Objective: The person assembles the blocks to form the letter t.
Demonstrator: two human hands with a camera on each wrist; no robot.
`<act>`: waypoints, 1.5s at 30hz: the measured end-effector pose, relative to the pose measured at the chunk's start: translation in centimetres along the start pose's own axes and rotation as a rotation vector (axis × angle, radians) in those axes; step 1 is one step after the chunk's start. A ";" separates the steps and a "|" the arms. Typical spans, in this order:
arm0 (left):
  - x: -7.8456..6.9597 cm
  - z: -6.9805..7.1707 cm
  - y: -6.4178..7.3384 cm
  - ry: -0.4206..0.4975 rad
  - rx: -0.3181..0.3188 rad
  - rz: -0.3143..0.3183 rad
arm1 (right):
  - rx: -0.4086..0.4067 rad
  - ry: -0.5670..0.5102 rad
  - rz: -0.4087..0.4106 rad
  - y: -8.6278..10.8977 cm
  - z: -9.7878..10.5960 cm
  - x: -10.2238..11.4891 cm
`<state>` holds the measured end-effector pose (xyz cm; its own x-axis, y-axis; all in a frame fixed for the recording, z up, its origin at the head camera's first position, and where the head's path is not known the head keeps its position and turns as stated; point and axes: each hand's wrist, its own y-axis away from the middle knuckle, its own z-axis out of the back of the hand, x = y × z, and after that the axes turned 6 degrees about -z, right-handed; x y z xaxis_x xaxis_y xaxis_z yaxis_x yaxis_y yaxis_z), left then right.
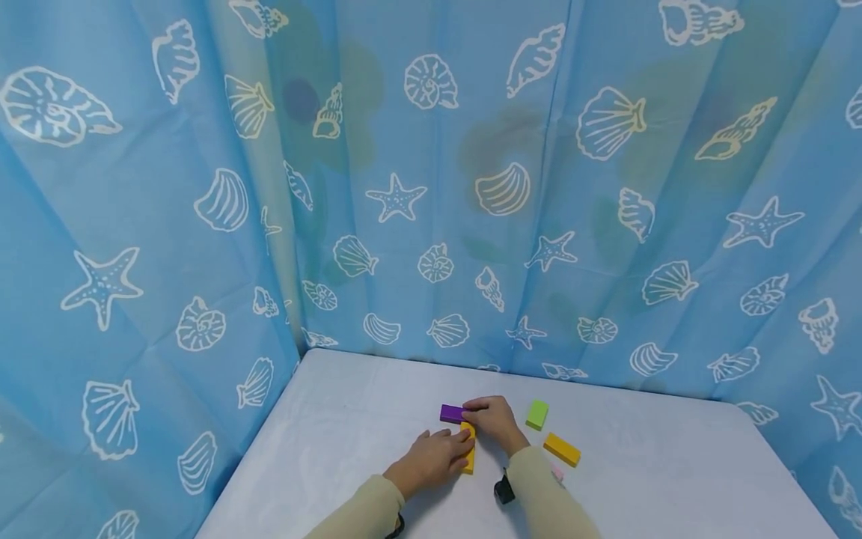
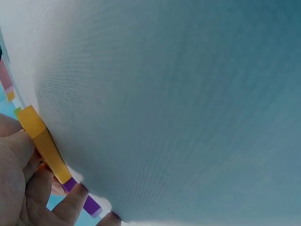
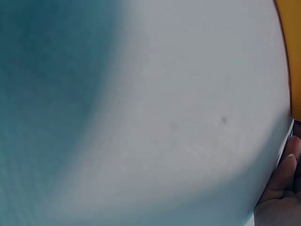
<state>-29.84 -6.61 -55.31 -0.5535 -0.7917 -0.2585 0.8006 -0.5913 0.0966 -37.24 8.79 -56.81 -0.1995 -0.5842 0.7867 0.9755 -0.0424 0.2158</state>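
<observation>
On the white table, a yellow block [image 1: 468, 470] lies lengthwise between the two hands. My left hand [image 1: 434, 458] holds it from the left, thumb toward its near end and a finger over its farther part. The left wrist view shows the thumb against this yellow block [image 2: 51, 155]. A purple block [image 1: 451, 413] lies crosswise at its far end. My right hand [image 1: 497, 421] pinches the purple block's right end, which is hidden by the fingers. In the right wrist view only some fingers [image 3: 282, 179] show, below a yellow surface [image 3: 292, 61].
To the right of my right hand lie a green block [image 1: 536, 415] and another yellow block [image 1: 562, 449]. A pink block [image 1: 557, 474] peeks out behind the right sleeve [image 1: 545, 490]. A blue curtain [image 1: 431, 224] with shell prints stands behind the table [image 1: 646, 464].
</observation>
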 end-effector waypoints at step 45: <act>-0.1 -0.5 0.0 -0.005 -0.015 0.007 | 0.028 -0.022 0.001 0.6 0.2 -0.1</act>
<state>-29.72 -6.46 -55.74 -0.5488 -0.7967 -0.2533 0.8080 -0.5832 0.0838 -36.70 9.02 -56.65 -0.2007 -0.5665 0.7993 0.9728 -0.0193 0.2307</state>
